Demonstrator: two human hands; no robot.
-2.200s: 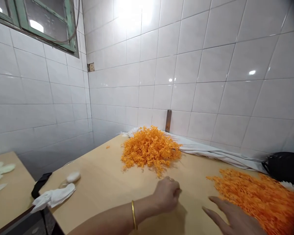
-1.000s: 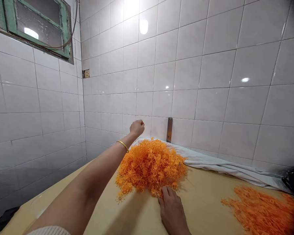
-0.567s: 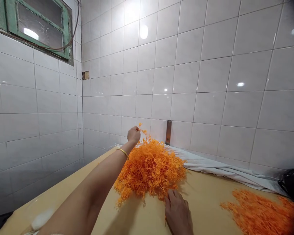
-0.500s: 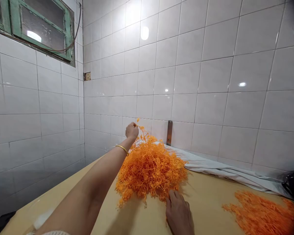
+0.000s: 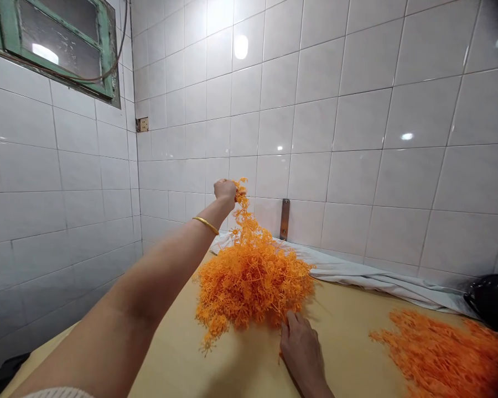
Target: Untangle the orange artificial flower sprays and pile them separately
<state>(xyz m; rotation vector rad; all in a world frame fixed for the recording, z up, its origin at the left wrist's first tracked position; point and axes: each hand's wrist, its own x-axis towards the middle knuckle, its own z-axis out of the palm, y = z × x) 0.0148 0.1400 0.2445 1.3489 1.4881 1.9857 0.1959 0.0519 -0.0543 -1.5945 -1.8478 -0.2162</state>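
left hand [image 5: 225, 189]: up in the air above the far side of the pile, arm stretched right out; fingers [image 5: 229, 187] closed tight on the top end of one orange strand [image 5: 249, 221]; gold bangle [image 5: 205, 224] on the wrist

strand: tangly plastic sprig stuff; hangs from that grip almost straight down, leaning a bit to the right; its long axis is close to upright; the bottom end is lost in the pile, so I can't tell where it stops

pile [image 5: 253, 287]: big orange heap sitting on the bench [image 5: 240, 370], directly under and slightly right of the raised hand

right hand [image 5: 302, 351]: lying flat on the bench at the near edge of the pile; fingers stretched out, tips touching the lowest sprigs; nothing wrapped in them as far as I can see

which hand is nearer: the right one is down at the base of the heap; the left one only meets it through the strand

other stuff: second heap [image 5: 440, 348] of the same orange bits, well apart on the right; white cloth [image 5: 369, 279] along the back by the tiled wall [image 5: 357, 138]; metal bracket [image 5: 285, 219] on that wall just behind the pile
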